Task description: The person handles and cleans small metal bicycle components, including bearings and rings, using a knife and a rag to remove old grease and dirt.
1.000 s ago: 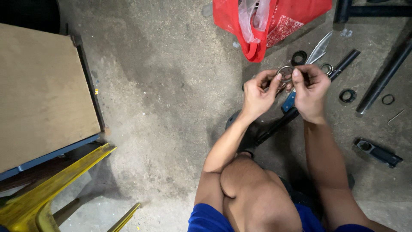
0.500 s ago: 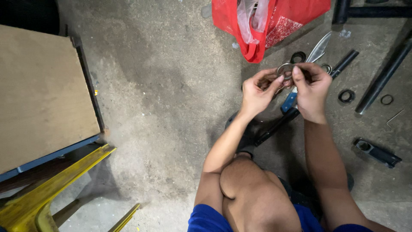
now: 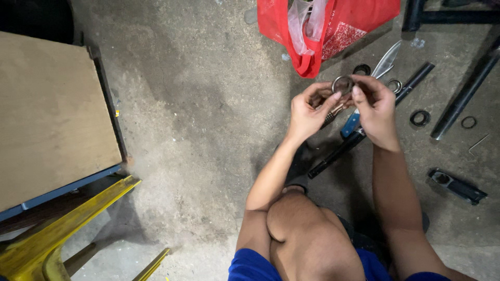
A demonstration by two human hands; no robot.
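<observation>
At the far left a flat brown board (image 3: 49, 119) is lying on a dark blue frame, with a yellow metal frame (image 3: 62, 229) slanting below it. Bare grey concrete floor (image 3: 198, 130) is stretching across the middle. Next, the left hand (image 3: 308, 112) is pinching a small metal ring (image 3: 342, 84) with thumb and fingertips, its grip pressing together on the ring's left side. The ring is hanging in the air above the floor, between both hands, just below a red bag (image 3: 323, 26) that is holding clear plastic. The right hand (image 3: 376, 109) is meeting it from the other side, its grip also pinching the ring's rim. Beneath the hands, a blue-handled pair of shears (image 3: 372, 88) is lying across a long black tube (image 3: 364, 125). Further right, a black rubber ring (image 3: 420, 118) is resting on the floor, near another black tube (image 3: 463, 99), and a short black part (image 3: 457, 186) is lying apart at the lower right.
</observation>
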